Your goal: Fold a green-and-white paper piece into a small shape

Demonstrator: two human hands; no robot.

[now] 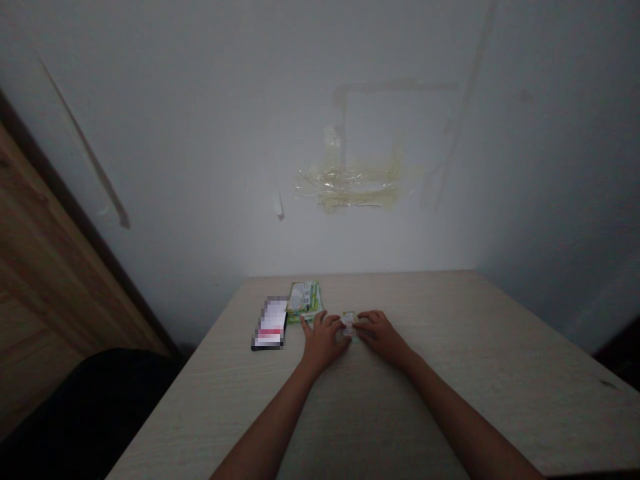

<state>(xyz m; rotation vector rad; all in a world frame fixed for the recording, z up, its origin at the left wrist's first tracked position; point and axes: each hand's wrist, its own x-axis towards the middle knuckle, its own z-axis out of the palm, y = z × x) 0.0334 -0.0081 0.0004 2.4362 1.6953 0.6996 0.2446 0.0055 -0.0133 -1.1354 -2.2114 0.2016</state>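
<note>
A small green-and-white printed card or packet [349, 319] lies on the table between my two hands; its exact kind is too small to tell. My left hand [325, 341] has its thumb and fingertips at the card's left edge, the other fingers spread on the tabletop side. At the right edge, my right hand [383, 339] holds the card with bent fingers and thumb. Just beyond my left hand, a stack of green-and-white printed packets or leaflets [303, 298] rests on the table, and my left fingertips reach close to its near edge.
A phone [271, 325] with a lit, blurred screen lies left of my left hand. The pale wood-grain table [480, 333] meets a grey wall [200, 167] bearing old tape [357, 190]. On the left are a dark chair back [100, 400] and a wooden panel [60, 247].
</note>
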